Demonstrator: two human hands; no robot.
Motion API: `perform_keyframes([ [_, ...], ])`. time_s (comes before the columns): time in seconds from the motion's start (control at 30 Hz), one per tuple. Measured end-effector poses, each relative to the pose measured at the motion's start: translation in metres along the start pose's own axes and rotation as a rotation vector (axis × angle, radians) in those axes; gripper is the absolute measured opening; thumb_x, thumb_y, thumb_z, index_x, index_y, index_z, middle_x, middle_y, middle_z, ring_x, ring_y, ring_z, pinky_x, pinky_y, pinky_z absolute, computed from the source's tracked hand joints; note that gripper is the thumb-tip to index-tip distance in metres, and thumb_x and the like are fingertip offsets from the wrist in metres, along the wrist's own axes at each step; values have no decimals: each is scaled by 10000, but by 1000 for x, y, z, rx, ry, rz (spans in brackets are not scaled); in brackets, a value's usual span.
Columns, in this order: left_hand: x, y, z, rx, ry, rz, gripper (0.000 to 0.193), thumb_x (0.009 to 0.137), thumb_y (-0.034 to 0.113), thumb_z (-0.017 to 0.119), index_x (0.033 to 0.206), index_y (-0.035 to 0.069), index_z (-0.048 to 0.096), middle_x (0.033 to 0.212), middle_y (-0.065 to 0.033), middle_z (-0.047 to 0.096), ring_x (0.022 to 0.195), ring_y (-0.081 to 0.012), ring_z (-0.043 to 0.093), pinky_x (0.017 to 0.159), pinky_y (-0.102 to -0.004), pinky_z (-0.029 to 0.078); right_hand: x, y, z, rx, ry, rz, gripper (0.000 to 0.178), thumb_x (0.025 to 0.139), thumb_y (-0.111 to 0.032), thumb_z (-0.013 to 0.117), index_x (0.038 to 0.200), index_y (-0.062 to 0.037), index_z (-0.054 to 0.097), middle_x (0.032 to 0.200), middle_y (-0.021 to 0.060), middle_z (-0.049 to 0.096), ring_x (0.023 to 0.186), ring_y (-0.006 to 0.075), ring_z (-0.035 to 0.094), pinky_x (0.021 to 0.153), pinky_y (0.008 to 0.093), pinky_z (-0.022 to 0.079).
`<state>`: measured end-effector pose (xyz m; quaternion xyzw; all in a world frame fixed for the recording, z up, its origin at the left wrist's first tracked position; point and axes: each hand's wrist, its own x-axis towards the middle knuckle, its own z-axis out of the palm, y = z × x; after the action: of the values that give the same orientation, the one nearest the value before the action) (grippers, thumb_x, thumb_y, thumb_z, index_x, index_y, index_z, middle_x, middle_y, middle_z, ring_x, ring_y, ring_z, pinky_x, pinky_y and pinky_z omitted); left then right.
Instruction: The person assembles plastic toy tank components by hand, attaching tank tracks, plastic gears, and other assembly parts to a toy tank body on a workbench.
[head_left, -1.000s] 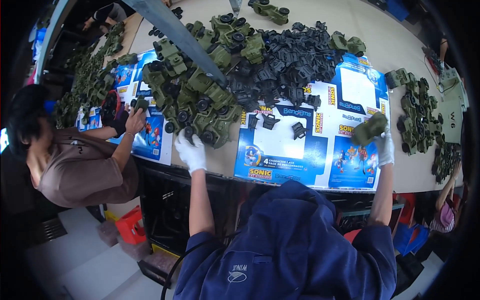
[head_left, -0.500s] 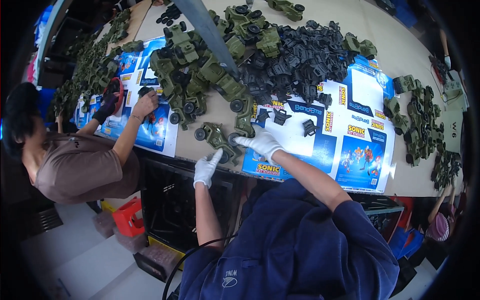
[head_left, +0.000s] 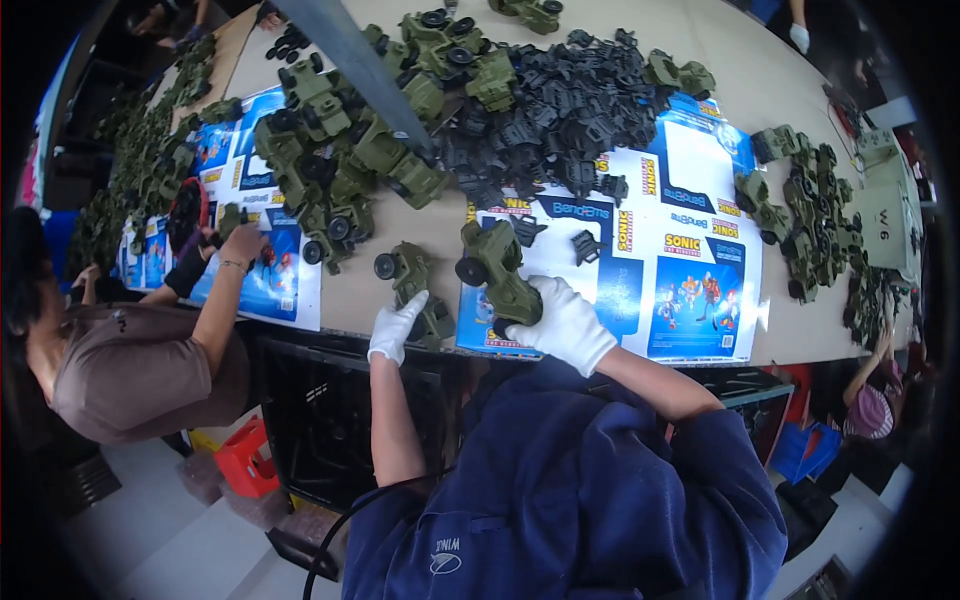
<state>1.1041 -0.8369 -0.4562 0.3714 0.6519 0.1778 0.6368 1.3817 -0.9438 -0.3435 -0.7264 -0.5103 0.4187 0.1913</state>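
Observation:
My right hand (head_left: 568,325), in a white glove, grips a green toy army vehicle (head_left: 495,262) with black wheels and holds it tilted above the blue printed card sheet (head_left: 690,250) near the table's front edge. Just to the left, my gloved left hand (head_left: 394,326) lies against the side of a second green toy vehicle (head_left: 412,272) that rests on the tan tabletop (head_left: 350,290); its fingers close on the toy's lower end. Both of my blue sleeves enter from below.
A heap of green toy vehicles (head_left: 345,160) and a heap of black plastic parts (head_left: 560,130) lie behind. More green toys (head_left: 815,215) sit at the right. A co-worker in a brown shirt (head_left: 140,365) handles a toy at the left. A red crate (head_left: 245,458) stands under the table.
My right hand came from the far right to the middle with a green vehicle and now holds it closer to me. My left hand moved onto the second vehicle at the table edge.

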Motion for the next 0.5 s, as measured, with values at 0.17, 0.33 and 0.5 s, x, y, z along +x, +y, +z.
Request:
perform_keyframes([
  [0.17, -78, 49, 99, 147, 50, 517, 1050, 680, 172, 870, 1504, 16, 239, 1370, -206, 469, 1253, -247, 484, 1036, -379, 409, -29, 24, -15, -102, 110, 92, 706, 662, -376, 791, 1238, -48, 548, 1075, 241, 629, 955, 377, 658, 849, 430, 534],
  [0.33, -58, 42, 142, -329, -353, 414, 1185, 793, 194, 796, 1537, 150, -126, 1492, -222, 298, 1288, -315, 460, 1038, -438, 417, -14, 43, -16, 151, 20, -28, 602, 743, -328, 742, 1219, -2, 569, 983, 183, 677, 791, 269, 686, 679, 362, 552],
  [0.5, -47, 34, 123, -212, -272, 348, 884, 908, 285, 694, 1544, 91, 111, 1405, -200, 444, 1156, -301, 580, 931, -414, 513, -4, 121, -40, 1267, -269, 135, 477, 900, -319, 549, 1240, 15, 576, 958, 92, 696, 735, 148, 669, 512, 254, 482],
])
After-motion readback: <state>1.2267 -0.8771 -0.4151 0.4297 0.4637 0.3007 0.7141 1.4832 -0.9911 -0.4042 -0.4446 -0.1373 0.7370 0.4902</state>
